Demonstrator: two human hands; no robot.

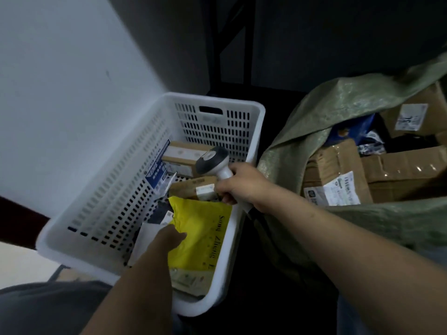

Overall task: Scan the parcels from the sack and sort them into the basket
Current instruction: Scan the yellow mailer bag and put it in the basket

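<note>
My left hand (169,240) lies on a yellow parcel (205,228) at the near end of the white basket (261,112), its grip unclear, and I should lay the parcel flat, while my right hand (238,183) is wrapped round the scanner (211,159) over the basket's right rim, with the sack (338,105) just right of the basket.

Parcel labels (338,189) illegible (too blurred)

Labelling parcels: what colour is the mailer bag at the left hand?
The mailer bag is yellow; head view.

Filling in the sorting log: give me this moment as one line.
left hand: on yellow mailer in basket | right hand: grips scanner over basket | sack: holds cardboard boxes
</note>
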